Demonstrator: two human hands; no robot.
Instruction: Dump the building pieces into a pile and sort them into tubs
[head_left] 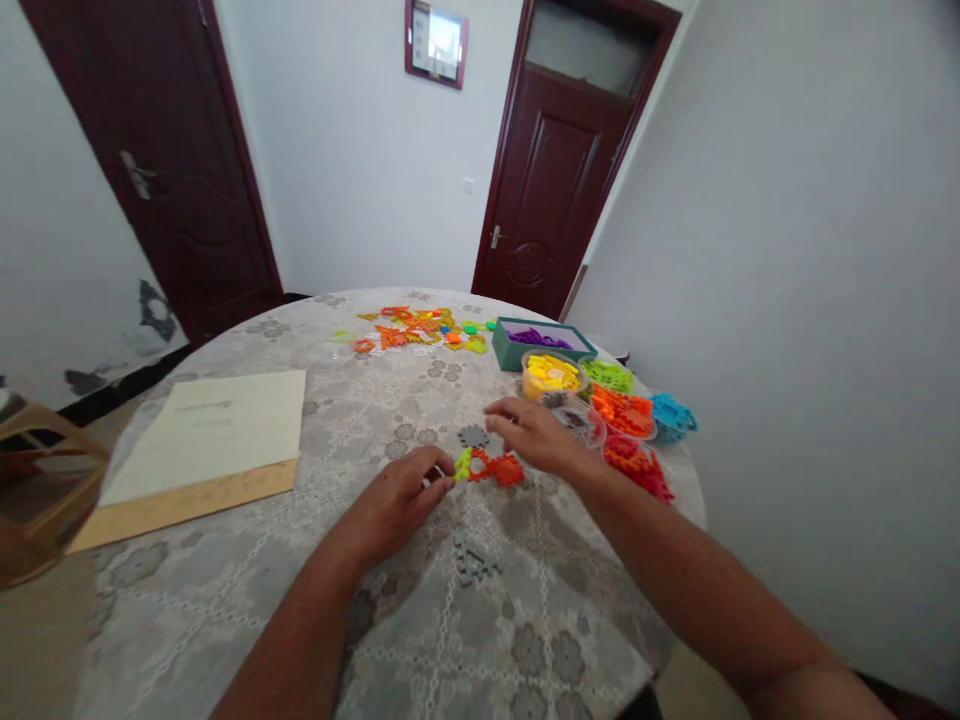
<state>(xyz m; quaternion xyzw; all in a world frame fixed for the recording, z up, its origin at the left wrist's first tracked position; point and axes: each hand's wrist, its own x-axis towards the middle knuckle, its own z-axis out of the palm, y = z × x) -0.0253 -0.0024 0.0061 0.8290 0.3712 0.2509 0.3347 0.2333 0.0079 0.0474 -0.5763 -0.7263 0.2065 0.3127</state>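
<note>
My left hand (405,498) pinches the edge of a yellow-green toothed plastic building piece (463,464) just above the table. Joined or pressed against it on the right are an orange-red ring-shaped piece (478,465) and a solid red toothed piece (507,471). My right hand (531,430) hovers beyond them, thumb and fingers apart, with nothing visible between them. Close to its fingertips lies a grey toothed piece (473,436). Nearer to me, grey angular pieces (474,562) rest on the cloth.
Tubs of yellow (551,374), green (607,376), orange (622,411), blue (673,414) and red pieces (637,465) crowd the right side. Behind them is a green box (514,352) with purple pieces. Mixed pieces (405,330) lie at the back, paper sheets (225,430) at left.
</note>
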